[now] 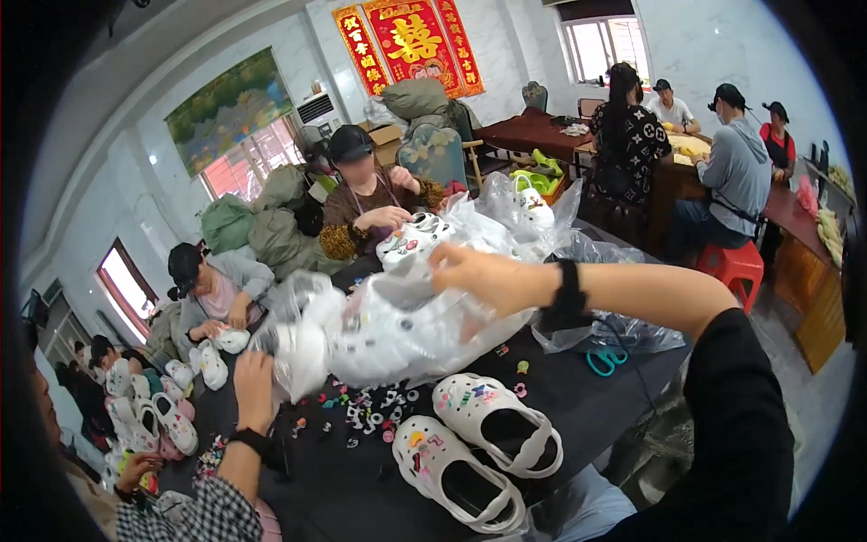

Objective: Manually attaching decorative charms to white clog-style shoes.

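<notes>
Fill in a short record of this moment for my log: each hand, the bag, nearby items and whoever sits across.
Right hand: gripping the clear plastic bag from above
Left hand: at the bag's left end; grip unclear
Bag contents: white footwear, partly obscured by the plastic
Near side: pair of decorated white clogs, side by side
Loose pieces: small colourful charms, scattered on the black table
Tool: teal scissor handles, right of the bag
Across the table: person in a dark cap, one hand at another decorated clog
</notes>
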